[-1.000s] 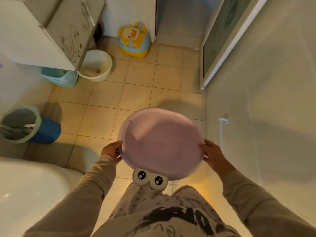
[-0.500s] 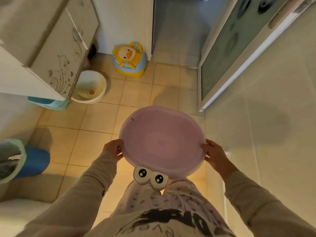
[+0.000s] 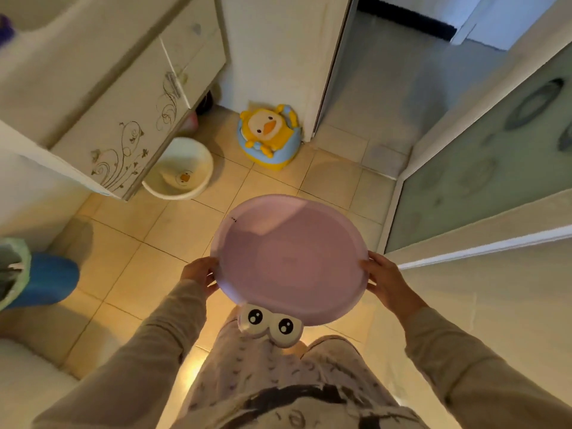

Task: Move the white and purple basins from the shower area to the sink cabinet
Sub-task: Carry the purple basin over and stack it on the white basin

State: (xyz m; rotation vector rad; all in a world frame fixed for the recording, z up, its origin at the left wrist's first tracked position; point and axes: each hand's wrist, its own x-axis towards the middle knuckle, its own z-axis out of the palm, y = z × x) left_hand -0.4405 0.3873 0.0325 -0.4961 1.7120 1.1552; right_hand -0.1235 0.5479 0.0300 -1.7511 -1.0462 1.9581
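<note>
A round, shallow purple plastic basin (image 3: pixel 289 261) is held level above the tiled floor (image 3: pixel 173 230), in front of the person's body. Its left rim is gripped by the left hand (image 3: pixel 198 274) and its right rim by the right hand (image 3: pixel 385 280), with the fingers (image 3: pixel 366 263) curled over the edge. A round white plastic basin (image 3: pixel 179 170) is seen on the floor, partly hidden under the cream sink cabinet (image 3: pixel 123 119). The undersides of both hands are concealed by the rim.
</note>
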